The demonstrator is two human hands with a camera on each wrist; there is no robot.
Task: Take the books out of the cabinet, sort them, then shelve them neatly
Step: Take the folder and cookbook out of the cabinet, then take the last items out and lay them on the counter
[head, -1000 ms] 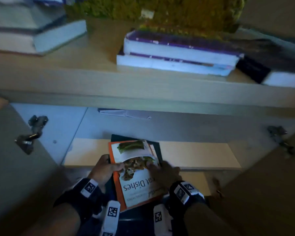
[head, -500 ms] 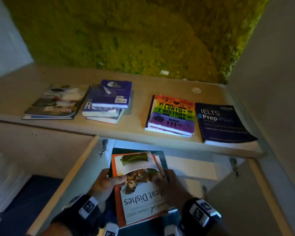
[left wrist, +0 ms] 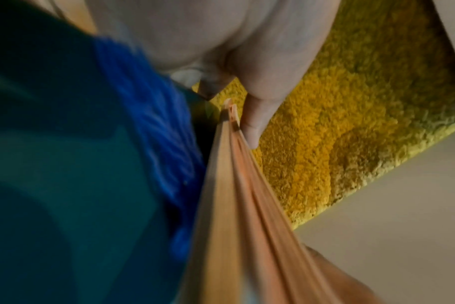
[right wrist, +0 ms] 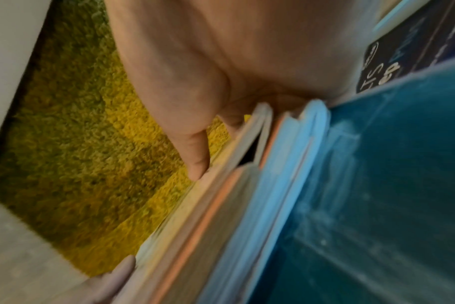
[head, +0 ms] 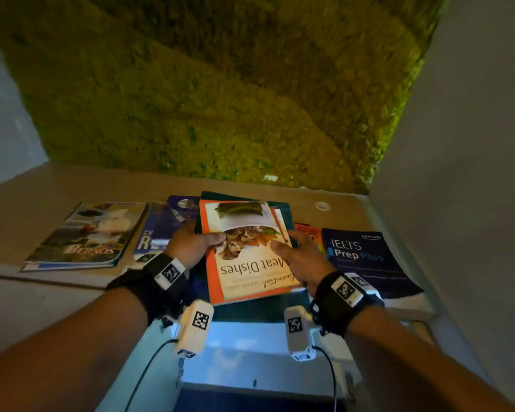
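Both my hands hold a small stack of books above the front edge of the cabinet top (head: 72, 185). Uppermost is the orange "Meat Dishes" cookbook (head: 244, 263); a dark teal book (head: 283, 209) lies beneath it. My left hand (head: 195, 243) grips the stack's left edge, thumb on the cover. My right hand (head: 296, 258) grips the right edge, thumb on top too. In the left wrist view the thumb (left wrist: 257, 121) presses the orange cover (left wrist: 237, 205) over the teal book (left wrist: 65, 164). The right wrist view shows the thumb (right wrist: 195, 152) on the page edges (right wrist: 221, 205).
On the cabinet top lie a magazine (head: 87, 236) at the left, a blue pile (head: 161, 230), a rainbow-coloured book (head: 309, 233) partly hidden, and a dark "IELTS Prep Plus" book (head: 366, 263) at the right. A green moss wall (head: 220, 99) stands behind, a grey wall (head: 473, 173) to the right.
Both hands lifted the stack out of the cabinet interior, up and forward to the level of the cabinet top; my view rose from the shelf inside to the top and moss wall.
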